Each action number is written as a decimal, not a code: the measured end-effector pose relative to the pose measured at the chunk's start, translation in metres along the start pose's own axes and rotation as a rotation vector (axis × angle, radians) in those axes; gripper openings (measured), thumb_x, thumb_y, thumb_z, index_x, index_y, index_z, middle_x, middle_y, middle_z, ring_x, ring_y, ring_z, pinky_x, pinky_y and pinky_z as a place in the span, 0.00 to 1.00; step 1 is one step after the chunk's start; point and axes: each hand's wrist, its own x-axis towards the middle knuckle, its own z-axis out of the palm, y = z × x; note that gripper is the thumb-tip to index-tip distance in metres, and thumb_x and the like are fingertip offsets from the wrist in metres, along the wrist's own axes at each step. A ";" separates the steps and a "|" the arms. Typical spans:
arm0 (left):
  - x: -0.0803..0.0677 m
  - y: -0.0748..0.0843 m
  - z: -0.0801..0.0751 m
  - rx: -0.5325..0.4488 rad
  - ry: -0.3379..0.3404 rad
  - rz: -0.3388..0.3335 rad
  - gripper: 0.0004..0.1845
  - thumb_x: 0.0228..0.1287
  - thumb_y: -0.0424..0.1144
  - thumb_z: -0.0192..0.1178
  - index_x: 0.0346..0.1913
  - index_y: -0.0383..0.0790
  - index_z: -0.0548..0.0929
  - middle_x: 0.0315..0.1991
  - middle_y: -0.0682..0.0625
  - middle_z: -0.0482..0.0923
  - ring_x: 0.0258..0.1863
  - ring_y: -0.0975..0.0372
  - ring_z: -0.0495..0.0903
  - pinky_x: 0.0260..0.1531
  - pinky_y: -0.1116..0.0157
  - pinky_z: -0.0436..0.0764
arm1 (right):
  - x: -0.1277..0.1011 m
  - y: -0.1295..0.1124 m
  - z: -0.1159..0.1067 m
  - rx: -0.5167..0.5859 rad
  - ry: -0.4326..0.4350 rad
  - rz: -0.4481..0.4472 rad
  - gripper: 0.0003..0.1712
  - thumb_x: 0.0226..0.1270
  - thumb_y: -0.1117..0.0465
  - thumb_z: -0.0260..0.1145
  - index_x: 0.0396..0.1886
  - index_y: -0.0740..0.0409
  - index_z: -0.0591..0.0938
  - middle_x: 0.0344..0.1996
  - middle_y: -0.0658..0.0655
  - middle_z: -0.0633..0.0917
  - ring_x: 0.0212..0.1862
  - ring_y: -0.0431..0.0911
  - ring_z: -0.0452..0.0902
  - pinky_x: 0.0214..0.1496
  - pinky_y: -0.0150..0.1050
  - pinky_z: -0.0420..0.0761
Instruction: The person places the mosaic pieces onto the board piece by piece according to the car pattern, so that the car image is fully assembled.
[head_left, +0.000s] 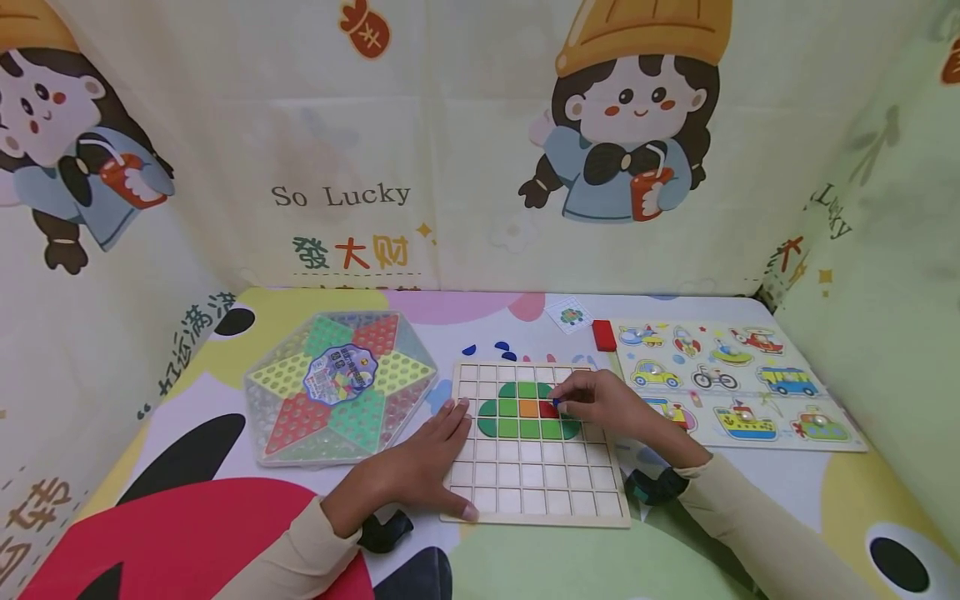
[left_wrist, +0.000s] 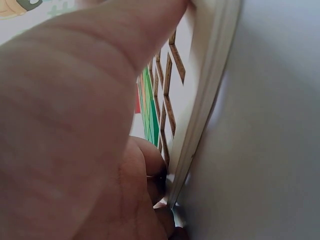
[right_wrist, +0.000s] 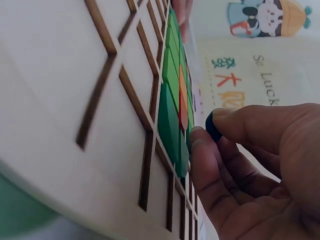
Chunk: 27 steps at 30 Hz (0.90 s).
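Now the right hand [head_left: 600,404] pinches a small blue piece [head_left: 556,404] over the grid board [head_left: 536,479]; the left hand [head_left: 427,462] lies flat, fingers straight, on the grid board's left edge.

Long cream-beige sleeves [head_left: 300,550] are being worn on both arms, ending at the wrists. A black strap-like band [head_left: 384,531] is being worn at the left wrist, and a similar black band [head_left: 654,486] at the right wrist.

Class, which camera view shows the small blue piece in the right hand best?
The right wrist view: the blue piece sits close up, pinched between thumb and fingertip of the right hand beside the green tiles. The head view shows only a tiny blue speck; the left wrist view shows none.
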 end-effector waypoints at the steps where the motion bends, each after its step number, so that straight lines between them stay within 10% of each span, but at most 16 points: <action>1: 0.000 0.000 0.000 -0.001 0.000 0.000 0.64 0.48 0.69 0.66 0.77 0.36 0.46 0.78 0.45 0.33 0.76 0.52 0.30 0.70 0.49 0.48 | -0.001 -0.001 0.000 0.000 -0.006 -0.016 0.10 0.64 0.69 0.68 0.43 0.56 0.88 0.40 0.50 0.85 0.41 0.48 0.76 0.40 0.32 0.78; 27: 0.001 -0.002 0.002 0.017 -0.002 0.002 0.64 0.48 0.70 0.66 0.77 0.36 0.46 0.78 0.45 0.32 0.75 0.52 0.29 0.70 0.50 0.47 | -0.023 -0.019 0.021 0.019 -0.252 -0.093 0.07 0.61 0.68 0.71 0.37 0.53 0.87 0.31 0.45 0.84 0.33 0.41 0.77 0.37 0.33 0.80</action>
